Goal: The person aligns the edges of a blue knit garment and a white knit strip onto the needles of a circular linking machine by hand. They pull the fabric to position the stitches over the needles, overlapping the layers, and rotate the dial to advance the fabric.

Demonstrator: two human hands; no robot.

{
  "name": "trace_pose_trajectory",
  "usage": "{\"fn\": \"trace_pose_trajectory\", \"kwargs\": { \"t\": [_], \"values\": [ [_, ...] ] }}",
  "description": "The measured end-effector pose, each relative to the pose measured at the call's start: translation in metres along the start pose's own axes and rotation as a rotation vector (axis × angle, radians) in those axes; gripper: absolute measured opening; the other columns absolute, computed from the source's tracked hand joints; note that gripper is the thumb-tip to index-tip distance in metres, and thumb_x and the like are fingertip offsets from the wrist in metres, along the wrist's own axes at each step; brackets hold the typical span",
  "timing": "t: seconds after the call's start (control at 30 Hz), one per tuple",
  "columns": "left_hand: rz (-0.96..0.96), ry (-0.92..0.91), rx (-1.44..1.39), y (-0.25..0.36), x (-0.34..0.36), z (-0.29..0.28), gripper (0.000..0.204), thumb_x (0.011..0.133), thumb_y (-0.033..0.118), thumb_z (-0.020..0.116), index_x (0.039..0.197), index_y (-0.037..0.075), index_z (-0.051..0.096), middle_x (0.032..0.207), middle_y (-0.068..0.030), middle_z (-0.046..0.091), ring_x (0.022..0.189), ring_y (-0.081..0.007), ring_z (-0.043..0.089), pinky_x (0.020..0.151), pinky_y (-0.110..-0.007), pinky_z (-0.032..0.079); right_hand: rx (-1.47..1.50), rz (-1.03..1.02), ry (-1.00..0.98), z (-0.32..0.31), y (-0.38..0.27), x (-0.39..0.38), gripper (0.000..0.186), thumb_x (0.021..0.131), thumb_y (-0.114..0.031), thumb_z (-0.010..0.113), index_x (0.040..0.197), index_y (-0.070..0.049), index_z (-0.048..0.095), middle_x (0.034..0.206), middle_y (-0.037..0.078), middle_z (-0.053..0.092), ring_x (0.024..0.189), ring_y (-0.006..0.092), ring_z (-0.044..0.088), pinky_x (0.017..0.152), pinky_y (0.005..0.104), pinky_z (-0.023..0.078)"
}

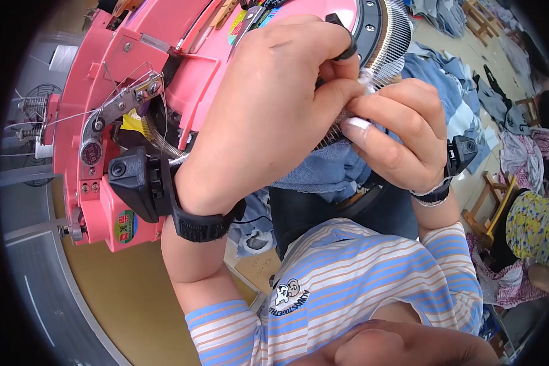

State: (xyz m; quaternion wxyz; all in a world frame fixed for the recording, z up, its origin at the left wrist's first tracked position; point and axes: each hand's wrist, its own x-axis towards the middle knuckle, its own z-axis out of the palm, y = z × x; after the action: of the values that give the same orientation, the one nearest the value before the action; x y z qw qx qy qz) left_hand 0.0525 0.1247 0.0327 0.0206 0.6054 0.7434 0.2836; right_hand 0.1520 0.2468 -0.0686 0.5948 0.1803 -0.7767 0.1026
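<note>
Both my hands meet at the toothed metal ring [398, 39] on the rim of a pink round linking machine [113, 55]. My left hand [271, 104], with a black band on one finger, reaches across the pink top, its thumb and fingertips pinched on a small whitish piece of fabric [366, 78]. Close against it, my right hand [402, 125] is closed, thumb and fingertips pressed together at the edge of the same piece. What lies between the right fingertips is mostly hidden. Blue-grey knit fabric [329, 174] hangs below the ring, under my hands.
A metal thread arm [119, 113] with taut threads stands at the machine's left, near a white thread cone [63, 59]. Tools, including a wooden clothespin [224, 13], lie on the pink top. Blue garments [433, 76], wooden stools [494, 204] and other clothes fill the right side.
</note>
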Motion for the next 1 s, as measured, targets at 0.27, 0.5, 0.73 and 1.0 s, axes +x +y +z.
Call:
{"fn": "trace_pose_trajectory", "kwargs": {
  "t": [0.27,0.5,0.73,1.0],
  "values": [
    [-0.005,0.234,0.205,0.016,-0.072,-0.013,0.034,0.054,0.004,0.076,0.084,0.0,0.06,0.082,-0.0109,0.057,0.076,-0.0251,0.052,0.068,-0.032,0.042,0.103,0.022,-0.192,-0.017,0.001,0.014,0.04,0.059,-0.003,0.07,0.098,-0.004,0.059,0.092,0.009,0.064,0.079,0.0229,0.057,0.064,0.0324,0.046],
    [0.378,0.563,0.716,-0.026,-0.104,0.039,0.02,0.066,0.007,0.065,0.086,0.007,0.065,0.089,-0.0029,0.055,0.076,-0.0174,0.049,0.067,-0.033,0.038,0.142,-0.158,-0.198,-0.013,-0.001,0.018,0.025,0.073,-0.01,0.063,0.096,-0.005,0.056,0.093,0.013,0.065,0.08,0.0233,0.06,0.062,0.032,0.047],
    [0.368,0.566,0.699,-0.034,-0.11,0.035,0.021,0.067,0.006,0.065,0.087,0.008,0.067,0.09,-0.002,0.054,0.076,-0.0161,0.049,0.067,-0.032,0.037,0.233,-0.129,-0.235,-0.018,0.001,0.017,0.023,0.077,-0.008,0.061,0.097,-0.006,0.052,0.092,0.014,0.064,0.078,0.0258,0.063,0.068,0.0374,0.051],
    [0.463,0.63,0.773,-0.019,-0.089,0.049,0.01,0.07,0.008,0.064,0.079,0.01,0.066,0.083,0.0002,0.055,0.071,-0.0126,0.048,0.066,-0.03,0.035,0.328,-0.07,-0.287,-0.023,0.003,0.02,0.025,0.078,-0.006,0.059,0.101,-0.009,0.05,0.09,0.014,0.063,0.079,0.0277,0.063,0.079,0.0492,0.051]
  ]
}}
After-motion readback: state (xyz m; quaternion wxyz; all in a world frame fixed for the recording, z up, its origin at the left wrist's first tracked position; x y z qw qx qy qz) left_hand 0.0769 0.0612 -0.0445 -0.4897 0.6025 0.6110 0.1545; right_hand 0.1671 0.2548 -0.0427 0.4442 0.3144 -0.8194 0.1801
